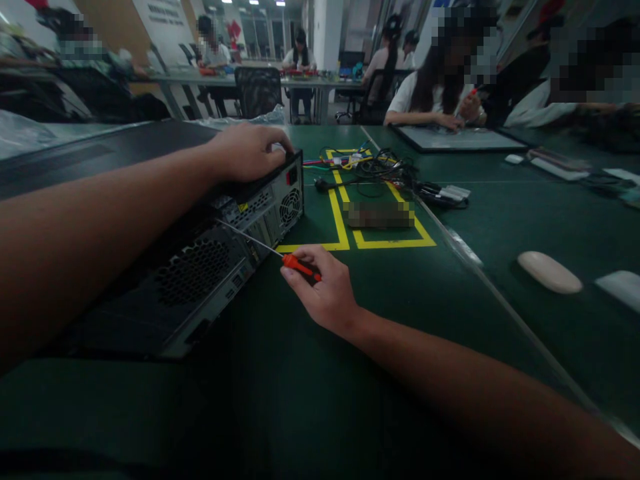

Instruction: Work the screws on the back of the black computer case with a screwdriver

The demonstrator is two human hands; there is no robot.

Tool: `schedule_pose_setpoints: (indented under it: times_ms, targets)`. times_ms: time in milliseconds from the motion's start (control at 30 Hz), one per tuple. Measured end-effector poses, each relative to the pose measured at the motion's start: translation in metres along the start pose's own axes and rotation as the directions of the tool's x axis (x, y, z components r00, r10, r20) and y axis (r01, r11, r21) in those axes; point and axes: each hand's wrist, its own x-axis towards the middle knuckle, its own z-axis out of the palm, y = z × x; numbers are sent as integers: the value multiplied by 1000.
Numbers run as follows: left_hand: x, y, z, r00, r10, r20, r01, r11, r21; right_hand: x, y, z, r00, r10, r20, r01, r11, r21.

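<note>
Computer case [193, 270] is sitting on the bench [425, 300]; probably heavy and stiff, best held by its frame edges. Left hand [253, 152] is resting curled on its top, grip unclear. Right hand [327, 287] is gripping the screwdriver [291, 261] by its handle.

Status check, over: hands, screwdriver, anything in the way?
Left hand on top of computer case. Right hand gripping orange screwdriver, tip at case's rear, contact unclear. Cables bunched farther off, away from the screwdriver.
</note>
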Motion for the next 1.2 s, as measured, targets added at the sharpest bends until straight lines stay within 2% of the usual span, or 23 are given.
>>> schedule_pose_setpoints:
  times_ms: [267, 700, 1033, 1200]
  targets:
    - [0, 0, 0, 1000, 16, -4, -16, 1000, 7, 1, 0, -1, 999, -30, -16, 29, 999, -41]
    - [4, -3, 1, 1000, 20, 15, -20, 1000, -1, -1, 1, 0, 999, 0, 33, -1, 1000, 31]
    - [2, 1, 0, 1000, 8, -10, -7, 1000, 31, -1, 2, 2, 1000, 10, 7, -11, 999, 39]
    - [2, 0, 0, 1000, 18, 10, -18, 1000, 23, -1, 2, 2, 1000, 13, 1, -13, 999, 41]
